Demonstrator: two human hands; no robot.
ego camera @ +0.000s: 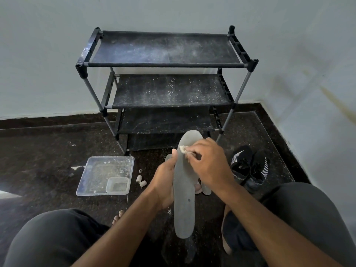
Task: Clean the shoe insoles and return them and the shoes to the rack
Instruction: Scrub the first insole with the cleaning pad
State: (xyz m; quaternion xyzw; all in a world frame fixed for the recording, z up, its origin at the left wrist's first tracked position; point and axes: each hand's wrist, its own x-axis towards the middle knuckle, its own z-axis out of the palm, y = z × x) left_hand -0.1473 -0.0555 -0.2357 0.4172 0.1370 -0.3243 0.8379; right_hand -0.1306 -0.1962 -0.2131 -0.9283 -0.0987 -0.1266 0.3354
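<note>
Scrubbing is the step in hand, as judged from the head view, the only one supplied. The left hand (165,182) grips a grey insole (184,191) along its left edge, thumb on the upper face, holding it upright and slightly tilted over the dark floor (48,157) between the knees. The right hand (208,162) pinches a small pale wad (183,149), apparently cloth or cotton, and presses it against the upper part of the insole near the toe end.

A second insole (206,189) lies on the floor just behind the held one, mostly covered by it and by the right hand. The pair of black shoes (248,168) sits on the floor to the right, near the rack's right leg. The rack (165,64) stands against the wall with dusty shelves and no shoes on those that show.

A clear plastic tray (104,176) with a smaller container (117,185) inside rests on the floor at left; small pale cylinders (141,181) lie just beside it.

Judgement: the task is at an early-to-middle stage. The next move calls for working the wad down towards the heel, then treating the second insole.

Hard to make out: the wad's material, the contents of the tray, the nature of the cylinders, and the rack's lowest shelf, which is partly hidden behind the insole.
</note>
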